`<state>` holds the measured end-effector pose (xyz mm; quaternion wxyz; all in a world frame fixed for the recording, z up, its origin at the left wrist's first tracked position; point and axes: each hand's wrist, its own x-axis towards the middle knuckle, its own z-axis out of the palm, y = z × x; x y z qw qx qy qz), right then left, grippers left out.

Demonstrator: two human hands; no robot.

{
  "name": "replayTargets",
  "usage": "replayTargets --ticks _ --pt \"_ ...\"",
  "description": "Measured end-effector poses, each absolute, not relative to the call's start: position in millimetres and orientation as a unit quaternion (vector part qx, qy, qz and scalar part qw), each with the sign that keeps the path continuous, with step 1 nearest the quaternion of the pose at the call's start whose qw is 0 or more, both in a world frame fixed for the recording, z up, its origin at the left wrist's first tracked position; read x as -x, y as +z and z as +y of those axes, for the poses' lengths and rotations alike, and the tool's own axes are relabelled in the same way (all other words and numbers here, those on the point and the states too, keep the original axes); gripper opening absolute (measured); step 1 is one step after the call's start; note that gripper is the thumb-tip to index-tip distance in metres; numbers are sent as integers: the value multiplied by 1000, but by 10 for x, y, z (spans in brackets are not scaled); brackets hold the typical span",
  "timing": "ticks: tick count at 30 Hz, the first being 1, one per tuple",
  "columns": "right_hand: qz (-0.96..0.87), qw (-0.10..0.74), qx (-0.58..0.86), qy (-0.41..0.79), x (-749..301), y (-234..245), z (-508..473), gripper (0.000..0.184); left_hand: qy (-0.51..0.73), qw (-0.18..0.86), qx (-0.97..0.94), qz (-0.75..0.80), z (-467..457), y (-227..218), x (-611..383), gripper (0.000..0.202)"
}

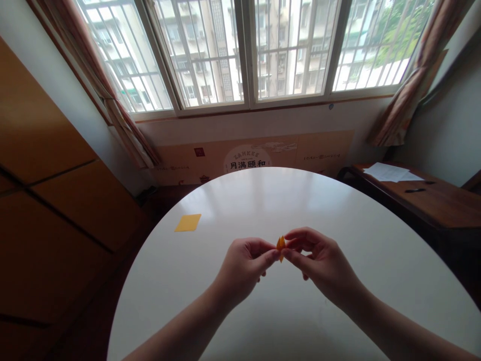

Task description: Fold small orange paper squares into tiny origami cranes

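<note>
A small folded piece of orange-yellow paper [281, 242] is held up above the white table, with pointed tips at its top and bottom. My left hand [246, 263] pinches its left side between thumb and forefinger. From the right, my right hand [319, 258] has its thumb and forefinger closed on the other side. Fingertips cover part of the folded paper, so its full shape is hidden. Farther off to the left, a flat yellow paper square [188, 222] lies on the table.
The round white table [285, 195] has its far edge near a wall with a printed banner [255, 153] under barred windows. At the right stands a brown wooden table [443, 193] bearing white paper sheets [391, 172] and a small dark object. An orange-brown cabinet [48, 200] fills the left.
</note>
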<state>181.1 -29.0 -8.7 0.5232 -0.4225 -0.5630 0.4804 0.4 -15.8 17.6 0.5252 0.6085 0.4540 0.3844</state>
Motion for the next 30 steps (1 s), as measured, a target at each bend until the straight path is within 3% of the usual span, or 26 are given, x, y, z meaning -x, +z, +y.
replayTargets --ticks 10,17,21,30 --pt "-524 485 411 567 -1808 -88 -279 36 395 517 -606 457 -143 119 20 28" --pt "-517 458 421 588 -1799 -116 -268 35 421 382 -691 446 -169 138 5 21" --pt "-499 448 419 613 -1797 -109 -257 31 421 365 -700 446 -164 107 6 18" --pt "-548 442 447 552 -1798 -105 -257 29 410 370 -697 458 -163 100 3 20"
